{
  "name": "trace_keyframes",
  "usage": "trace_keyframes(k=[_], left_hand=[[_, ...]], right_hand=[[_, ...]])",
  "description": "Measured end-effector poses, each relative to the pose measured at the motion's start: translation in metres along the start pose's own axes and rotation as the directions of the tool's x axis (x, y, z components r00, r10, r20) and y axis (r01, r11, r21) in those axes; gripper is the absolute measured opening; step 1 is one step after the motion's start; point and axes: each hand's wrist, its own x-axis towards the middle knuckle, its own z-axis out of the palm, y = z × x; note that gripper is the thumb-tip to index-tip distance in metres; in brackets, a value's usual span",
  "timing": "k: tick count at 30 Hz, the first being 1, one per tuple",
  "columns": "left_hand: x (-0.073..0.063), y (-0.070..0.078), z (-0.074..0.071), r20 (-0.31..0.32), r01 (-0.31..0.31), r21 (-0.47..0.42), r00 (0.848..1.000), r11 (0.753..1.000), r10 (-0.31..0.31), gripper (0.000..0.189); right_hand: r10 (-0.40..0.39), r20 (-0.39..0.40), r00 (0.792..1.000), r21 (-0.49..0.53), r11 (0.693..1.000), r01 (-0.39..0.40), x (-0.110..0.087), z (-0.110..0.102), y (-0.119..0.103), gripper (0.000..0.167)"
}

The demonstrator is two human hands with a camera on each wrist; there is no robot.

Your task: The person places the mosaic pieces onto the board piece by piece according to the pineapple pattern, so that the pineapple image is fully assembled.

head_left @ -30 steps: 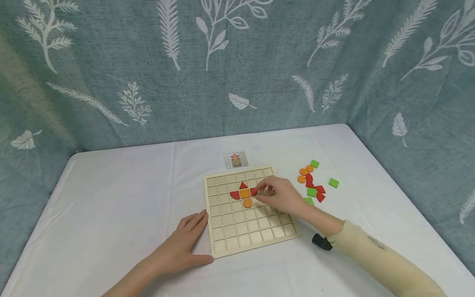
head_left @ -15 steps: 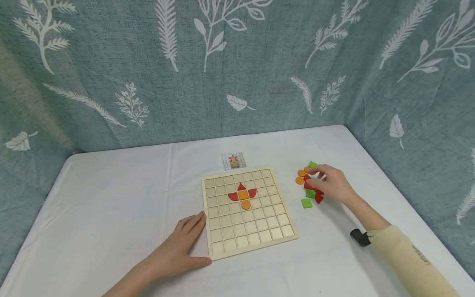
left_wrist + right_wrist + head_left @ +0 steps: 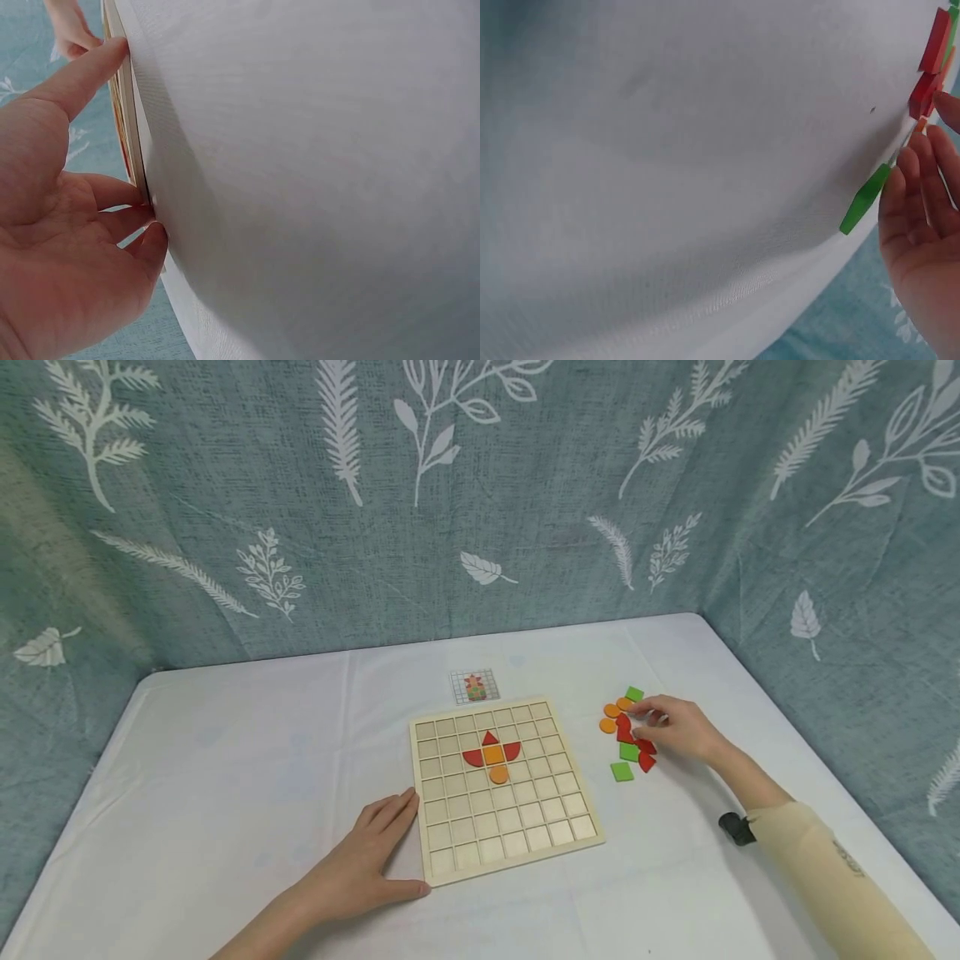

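My left hand [image 3: 367, 860] rests along the left edge of a pale wooden grid board [image 3: 512, 820], fingers and thumb extended against its rim. Set in the board are a red triangle [image 3: 490, 738], an orange square [image 3: 492, 754], two red quarter-circles [image 3: 473, 757] flanking that square, and an orange disc [image 3: 498, 774] beneath. Over the loose tiles at the right, my right hand [image 3: 678, 728] hovers with loosely bent fingers, its thumb close to the red tiles [image 3: 927, 90]. No tile shows between thumb and fingers. A green tile [image 3: 865, 199] lies beside its fingertips in the right wrist view.
A small pattern card [image 3: 475, 686] lies just beyond the board. Loose orange discs [image 3: 608, 725], green squares [image 3: 622, 772] and red tiles [image 3: 647, 762] are spread right of the board. A patterned curtain [image 3: 375, 568] hangs behind the white-covered table [image 3: 225, 777].
My right hand has left the board, where the right red quarter-circle now sits uncovered, and moved right to the loose tiles. My left hand has stayed at the board's edge.
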Motion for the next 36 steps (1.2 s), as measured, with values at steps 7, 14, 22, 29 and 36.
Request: trace_keyframes(k=[7, 14, 22, 29, 36], left_hand=[[0.0, 0.0, 0.0, 0.004, 0.004, -0.004, 1.0, 1.0, -0.004, 0.105], [0.0, -0.001, -0.001, 0.003, 0.006, 0.002, 1.0, 1.0, -0.006, 0.105], [0.0, 0.001, -0.002, 0.001, -0.001, 0.011, 1.0, 1.0, 0.001, 0.104], [0.0, 0.001, -0.004, -0.003, -0.008, 0.015, 1.0, 1.0, 0.008, 0.104], [0.0, 0.002, -0.004, 0.001, 0.007, 0.005, 1.0, 1.0, -0.007, 0.104]], right_hand=[[-0.005, 0.04, 0.999, 0.018, 1.0, 0.005, 0.005, 0.001, 0.003, 0.035], [-0.019, 0.057, 0.998, 0.021, 1.0, 0.018, 0.007, 0.001, 0.003, 0.037], [-0.015, 0.072, 0.997, 0.031, 0.999, 0.013, 0.011, 0.001, 0.006, 0.033], [0.028, 0.036, 0.999, 0.019, 0.999, -0.029, 0.01, 0.001, 0.005, 0.029], [0.011, 0.095, 0.995, 0.012, 1.0, -0.013, 0.008, -0.004, 0.0, 0.03]])
